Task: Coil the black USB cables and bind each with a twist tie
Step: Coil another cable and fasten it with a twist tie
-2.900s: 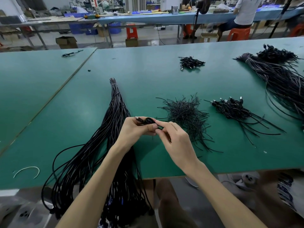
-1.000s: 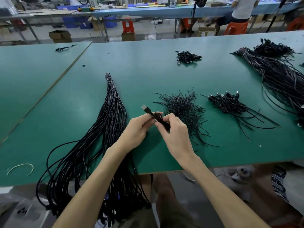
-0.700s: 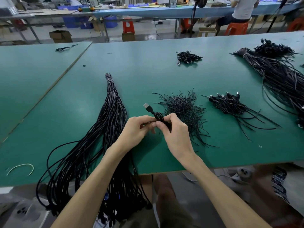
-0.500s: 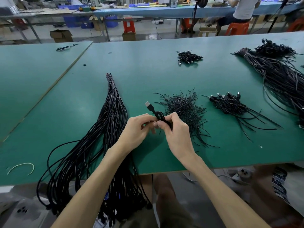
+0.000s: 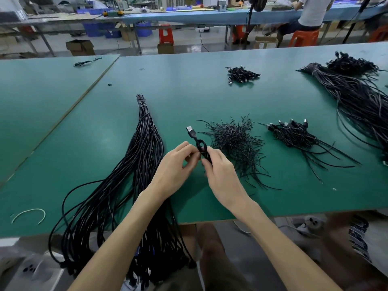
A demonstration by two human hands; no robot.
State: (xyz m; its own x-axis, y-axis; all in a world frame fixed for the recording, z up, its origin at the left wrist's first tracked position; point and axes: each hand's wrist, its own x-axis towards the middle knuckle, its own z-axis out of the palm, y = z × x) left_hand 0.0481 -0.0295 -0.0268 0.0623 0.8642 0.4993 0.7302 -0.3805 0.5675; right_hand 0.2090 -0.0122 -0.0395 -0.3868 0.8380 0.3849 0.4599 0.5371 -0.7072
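Head view: both hands pinch a small coiled black USB cable [image 5: 203,151] above the green desk [image 5: 189,97], left hand [image 5: 175,164] fingers curled, right hand [image 5: 220,171] fingers wrapped around it.

Green table [image 5: 189,97] with cable bundles [image 5: 144,143], twist ties [image 5: 235,139].

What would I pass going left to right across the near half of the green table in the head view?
White wire loop, long cable bundle, left hand, held USB cable, right hand, twist tie pile, coiled cable pile.
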